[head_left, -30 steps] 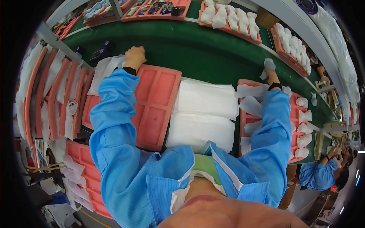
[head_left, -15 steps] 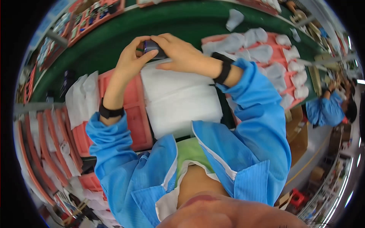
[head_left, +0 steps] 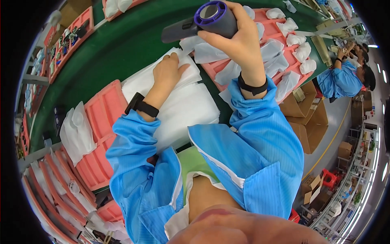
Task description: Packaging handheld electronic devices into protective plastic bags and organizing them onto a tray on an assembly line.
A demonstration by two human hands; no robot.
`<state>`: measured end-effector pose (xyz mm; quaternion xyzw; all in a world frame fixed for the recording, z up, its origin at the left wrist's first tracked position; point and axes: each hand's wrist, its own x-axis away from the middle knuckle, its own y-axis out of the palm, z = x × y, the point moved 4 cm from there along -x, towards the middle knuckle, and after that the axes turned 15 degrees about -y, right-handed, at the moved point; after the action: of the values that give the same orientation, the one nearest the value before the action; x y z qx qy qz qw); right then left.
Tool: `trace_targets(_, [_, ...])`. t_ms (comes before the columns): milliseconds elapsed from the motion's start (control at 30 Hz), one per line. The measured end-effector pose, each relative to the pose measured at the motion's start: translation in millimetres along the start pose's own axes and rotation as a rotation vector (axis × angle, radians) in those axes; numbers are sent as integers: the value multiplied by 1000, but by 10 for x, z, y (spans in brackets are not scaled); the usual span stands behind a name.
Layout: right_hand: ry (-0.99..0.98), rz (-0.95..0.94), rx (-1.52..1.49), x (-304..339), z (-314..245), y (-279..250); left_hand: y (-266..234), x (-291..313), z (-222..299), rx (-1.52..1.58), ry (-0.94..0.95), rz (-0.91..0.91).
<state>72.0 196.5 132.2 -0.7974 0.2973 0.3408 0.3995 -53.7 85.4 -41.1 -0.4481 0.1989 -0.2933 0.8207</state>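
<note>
My right hand [head_left: 245, 42] is raised and closed around the round head of a dark grey hair dryer [head_left: 225, 21]. The dryer has a purple ring with a silver disc at its end, and its handle points left. My left hand [head_left: 166, 73] rests on the upper of two stacks of thin white packing bags [head_left: 185, 107]; its fingers bend over the far part of the stack and the thumb is spread apart. Whether those fingertips pinch a bag is hard to make out.
Left of the stacks lies a pink tray [head_left: 103, 122] with white bags on it. A second pink tray [head_left: 270, 26] at the right holds several wrapped items. All rest on a green table [head_left: 118, 53]. Cardboard boxes [head_left: 310, 122] and a co-worker in blue [head_left: 341, 81] are farther right.
Both hands were together at the hair dryer. My left hand has let go and come down onto the white bags; my right hand has lifted the dryer to the right.
</note>
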Motion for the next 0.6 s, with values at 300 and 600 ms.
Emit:
trace_targets(300, [118,-82,-124,205,311,-189,-286,-37,-303,528,9,-16])
trace_targets(600, [90,-259,-498,279,228,305,-864,321,-209,1061,-208,-160])
